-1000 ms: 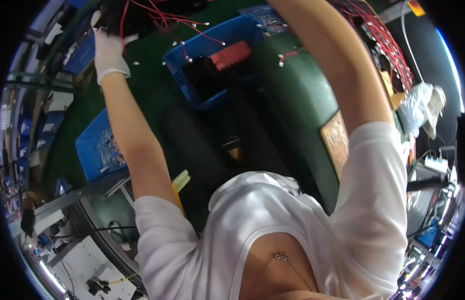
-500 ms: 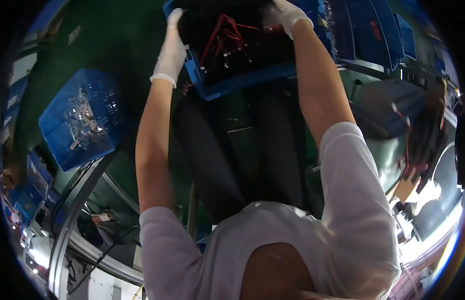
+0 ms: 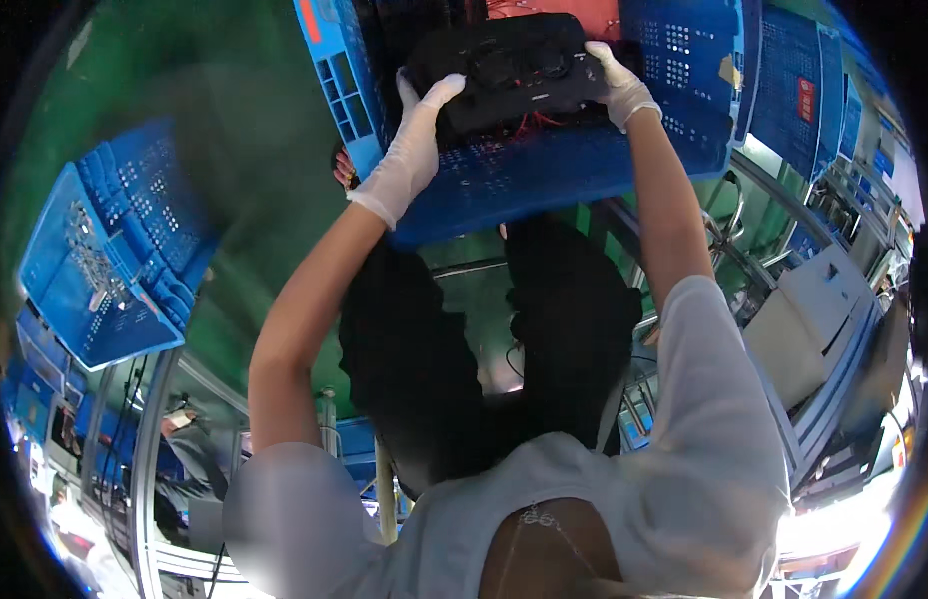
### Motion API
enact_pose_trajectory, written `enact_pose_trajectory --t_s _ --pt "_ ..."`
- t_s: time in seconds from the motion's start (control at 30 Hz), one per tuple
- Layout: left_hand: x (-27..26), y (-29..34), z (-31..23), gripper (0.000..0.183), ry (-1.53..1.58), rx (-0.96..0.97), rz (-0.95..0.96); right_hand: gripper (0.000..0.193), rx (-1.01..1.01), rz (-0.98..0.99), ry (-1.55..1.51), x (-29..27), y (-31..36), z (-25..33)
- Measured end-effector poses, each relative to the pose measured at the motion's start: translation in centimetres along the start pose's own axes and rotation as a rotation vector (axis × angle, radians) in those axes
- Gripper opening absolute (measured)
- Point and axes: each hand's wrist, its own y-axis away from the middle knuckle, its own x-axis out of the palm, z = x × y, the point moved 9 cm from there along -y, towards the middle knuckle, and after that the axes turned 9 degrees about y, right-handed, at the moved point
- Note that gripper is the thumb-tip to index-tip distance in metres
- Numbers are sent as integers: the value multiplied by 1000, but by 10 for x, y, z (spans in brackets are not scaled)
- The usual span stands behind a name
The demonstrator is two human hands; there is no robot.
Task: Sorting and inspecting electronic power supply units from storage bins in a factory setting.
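A black plastic housing (image 3: 514,75), long with rounded corners, is held level between my two hands over a blue crate (image 3: 554,185). White-gloved, my left hand (image 3: 416,150) grips its left end, thumb on top. At the opposite end my right hand (image 3: 620,90), also in a white glove, holds it with the thumb on the upper face and the other fingers mostly hidden beneath. Thin red wires (image 3: 529,125) show below the near edge of the housing. More dark parts lie in the crate behind it, partly cut off by the picture's edge.
On the left stands a blue bin (image 3: 59,275) with small metal pieces inside. More blue crates (image 3: 788,90) line the right, near metal frame rails (image 3: 783,225) and a grey-white box (image 3: 808,309). Another person's fingers (image 3: 344,168) show beside the crate's left wall.
The view has shifted, showing more of the crate. My hands have come closer together around the housing. The red wires, spread out in plain sight before, now show mostly below its near edge.
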Motion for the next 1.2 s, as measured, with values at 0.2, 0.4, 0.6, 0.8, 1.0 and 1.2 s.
enact_pose_trajectory --t_s 0.2,0.4,0.6,0.8,1.0,1.2 --pt "-1 8 8 120 16 -74 -10 56 4 54 150 2 17 -3" --pt "66 43 -73 93 -1146 966 -9 84 -31 339 301 -9 9 -25" --pt "76 33 -56 61 -1534 850 142 66 -415 307 273 22 40 28" --pt "80 15 -51 62 -1675 627 113 25 -581 111 497 2 47 48" --pt "73 -2 -40 44 -1610 318 387 17 -396 252 685 27 55 54" --pt "88 16 -67 38 -838 122 533 40 -597 366 -99 15 69 71"
